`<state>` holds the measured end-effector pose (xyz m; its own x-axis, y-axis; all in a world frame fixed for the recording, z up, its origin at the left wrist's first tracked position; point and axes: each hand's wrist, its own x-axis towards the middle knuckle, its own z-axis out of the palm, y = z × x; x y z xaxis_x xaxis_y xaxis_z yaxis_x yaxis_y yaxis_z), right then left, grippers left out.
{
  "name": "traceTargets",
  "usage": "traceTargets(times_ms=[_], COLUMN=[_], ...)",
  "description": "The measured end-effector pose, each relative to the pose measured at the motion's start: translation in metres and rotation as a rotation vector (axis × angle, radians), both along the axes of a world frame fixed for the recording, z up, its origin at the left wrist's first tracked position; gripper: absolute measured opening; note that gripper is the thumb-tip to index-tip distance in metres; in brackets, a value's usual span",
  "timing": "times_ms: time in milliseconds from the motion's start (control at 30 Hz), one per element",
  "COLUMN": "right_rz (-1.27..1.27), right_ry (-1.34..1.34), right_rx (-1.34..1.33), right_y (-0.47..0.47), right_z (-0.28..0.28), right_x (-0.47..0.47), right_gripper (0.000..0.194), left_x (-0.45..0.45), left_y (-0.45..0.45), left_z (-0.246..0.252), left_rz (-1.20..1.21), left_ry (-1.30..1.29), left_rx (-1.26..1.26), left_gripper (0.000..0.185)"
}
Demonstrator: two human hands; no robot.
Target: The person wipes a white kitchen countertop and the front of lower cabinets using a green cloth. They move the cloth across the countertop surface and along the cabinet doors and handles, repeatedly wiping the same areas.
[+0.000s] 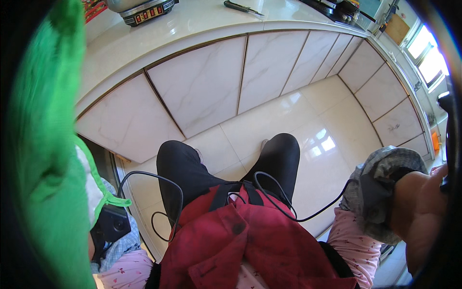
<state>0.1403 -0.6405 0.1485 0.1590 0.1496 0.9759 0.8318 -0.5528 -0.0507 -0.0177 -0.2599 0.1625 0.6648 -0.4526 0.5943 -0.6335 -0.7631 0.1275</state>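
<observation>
A large piece of bright green cloth, with white lining and a small loop at its lower edge, fills the left side. It covers my left hand; whether it is worn or held cannot be told. Below it, a black wrist camera sits at my left sleeve. At the right rim is my right hand, raised and partly cut off, its fingers hard to make out. Close to these fingers is a dark object, mostly beyond the rim. A rolled grey cuff surrounds my right wrist.
A pale countertop above marbled cabinet doors curves around ahead. On it are an appliance base with red switches and a dark-handled knife. Farther right is a black stove. Black cables loop across my body.
</observation>
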Motion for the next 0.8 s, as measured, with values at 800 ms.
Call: traceTargets(times_ms=[800], right_rz=[-0.007], right_ry=[0.089], right_rx=[0.028], right_y=[0.016], right_z=[-0.073], right_x=[0.038], right_gripper=[0.038], left_x=[0.029], left_y=[0.014], left_z=[-0.024], left_rz=[0.357], left_ry=[0.059], left_rx=[-0.072], left_gripper=[0.057])
